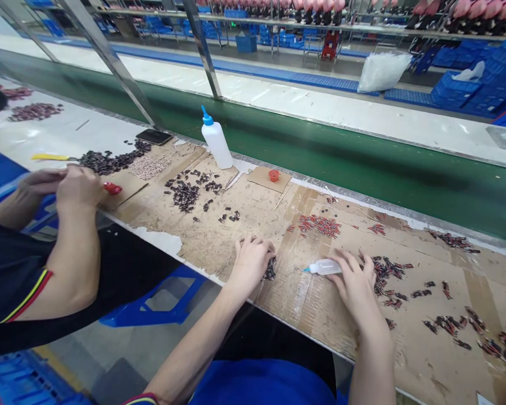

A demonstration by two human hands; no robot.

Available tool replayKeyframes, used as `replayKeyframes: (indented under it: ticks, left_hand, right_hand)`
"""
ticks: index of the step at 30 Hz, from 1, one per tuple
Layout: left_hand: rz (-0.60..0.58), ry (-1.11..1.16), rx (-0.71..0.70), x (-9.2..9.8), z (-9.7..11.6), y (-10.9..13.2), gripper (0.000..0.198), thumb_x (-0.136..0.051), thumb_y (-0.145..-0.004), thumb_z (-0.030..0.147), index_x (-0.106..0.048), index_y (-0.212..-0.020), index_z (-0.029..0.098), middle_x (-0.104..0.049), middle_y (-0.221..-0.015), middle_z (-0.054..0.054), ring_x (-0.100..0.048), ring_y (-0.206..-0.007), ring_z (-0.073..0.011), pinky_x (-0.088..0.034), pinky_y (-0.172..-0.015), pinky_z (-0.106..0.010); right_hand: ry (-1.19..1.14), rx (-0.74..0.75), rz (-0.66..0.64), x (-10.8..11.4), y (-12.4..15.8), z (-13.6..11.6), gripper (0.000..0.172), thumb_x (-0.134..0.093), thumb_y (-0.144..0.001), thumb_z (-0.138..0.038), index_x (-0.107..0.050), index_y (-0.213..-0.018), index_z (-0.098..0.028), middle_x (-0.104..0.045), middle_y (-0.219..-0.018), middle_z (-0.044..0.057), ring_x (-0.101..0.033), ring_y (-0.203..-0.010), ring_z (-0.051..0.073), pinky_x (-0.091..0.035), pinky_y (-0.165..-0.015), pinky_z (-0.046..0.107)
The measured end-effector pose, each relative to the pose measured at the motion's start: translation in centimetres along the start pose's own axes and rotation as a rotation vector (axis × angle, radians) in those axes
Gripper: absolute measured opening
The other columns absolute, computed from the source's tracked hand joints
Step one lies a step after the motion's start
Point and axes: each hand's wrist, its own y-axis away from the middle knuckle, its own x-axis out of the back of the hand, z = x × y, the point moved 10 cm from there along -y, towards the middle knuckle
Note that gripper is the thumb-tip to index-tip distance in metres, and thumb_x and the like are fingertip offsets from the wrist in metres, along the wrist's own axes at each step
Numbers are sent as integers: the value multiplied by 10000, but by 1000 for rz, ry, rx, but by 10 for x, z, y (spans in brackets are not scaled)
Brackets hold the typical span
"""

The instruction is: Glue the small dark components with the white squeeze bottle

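Observation:
My left hand (253,260) rests on the cardboard-covered table with its fingers curled down over a small heap of dark parts (270,270); what its fingertips hold, if anything, is hidden. My right hand (354,281) has its fingers round the back end of a small clear bottle (324,267), which lies on its side, blue tip pointing left. Beyond the hands is a pile of small red and black pieces (320,225). Dark parts with red bits (385,270) lie just right of my right hand.
A tall white bottle (217,143) with a blue nozzle stands near the far edge, left of a red cap (274,175). Dark parts (185,194) are scattered nearer. At left, a co-worker's hands (78,185) work beside a black phone (154,136). A green conveyor (320,149) runs behind.

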Motion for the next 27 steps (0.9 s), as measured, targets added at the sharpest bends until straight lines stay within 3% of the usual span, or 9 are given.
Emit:
replayKeyframes:
  ticks: [3, 7, 9, 12, 16, 21, 27]
  left_hand:
    - [-7, 0, 14, -5, -4, -2, 126, -568, -868, 155, -675, -830, 211, -723, -946, -72, -528, -1019, -288, -320, -921, -466]
    - [10, 13, -14, -6, -5, -5, 177, -539, -853, 83, -660, -818, 207, -705, -966, -83, -526, -1037, -284, -319, -927, -463]
    - [-5, 59, -44, -6, 1, -3, 194, -513, -870, 81, -653, -852, 213, -698, -993, -77, -531, -1051, -275, -321, -925, -457]
    - [-74, 222, -109, -13, 19, 3, 213, -470, -914, 117, -648, -939, 232, -696, -1033, -54, -551, -1059, -249, -325, -919, -437]
    - [-123, 412, -180, -29, 43, 13, 298, -437, -938, 134, -648, -1091, 279, -696, -1076, -27, -570, -1053, -213, -323, -935, -399]
    - [-22, 366, -125, -36, 36, 9, 211, -532, -914, 176, -717, -906, 276, -732, -992, -3, -566, -1060, -215, -253, -1003, -451]
    - [79, 303, -98, -26, 22, 9, 144, -641, -849, 191, -735, -876, 296, -734, -1007, -14, -528, -1147, -250, -244, -1007, -477]
  right_hand:
    - [-220, -54, -14, 2, -1, 1, 247, -547, -873, -425, -647, -1011, -245, -666, -1131, 102, -456, -1214, 365, -388, -957, 558]
    - [-699, -337, 98, 11, 16, 18, 370, -740, -706, -464, -620, -956, -219, -698, -933, 77, -633, -857, 255, -499, -750, 391]
    - [-989, -472, 238, 13, 28, 27, 392, -788, -633, -449, -622, -892, -206, -687, -822, 43, -612, -692, 194, -478, -614, 315]
    - [-1423, -612, 432, 5, 40, 33, 374, -788, -590, -421, -637, -855, -204, -665, -769, 14, -559, -589, 136, -405, -485, 245]
    - [-1754, -801, 486, -19, 44, 29, 322, -773, -582, -401, -621, -796, -215, -646, -752, -21, -509, -528, 93, -368, -432, 212]
    - [-1724, -898, 504, -33, 43, 21, 282, -751, -591, -385, -574, -716, -204, -645, -693, -23, -489, -493, 82, -347, -413, 193]
    - [-1284, -864, 455, -33, 40, 19, 356, -733, -622, -496, -593, -662, -172, -599, -571, -14, -497, -475, 103, -369, -435, 220]
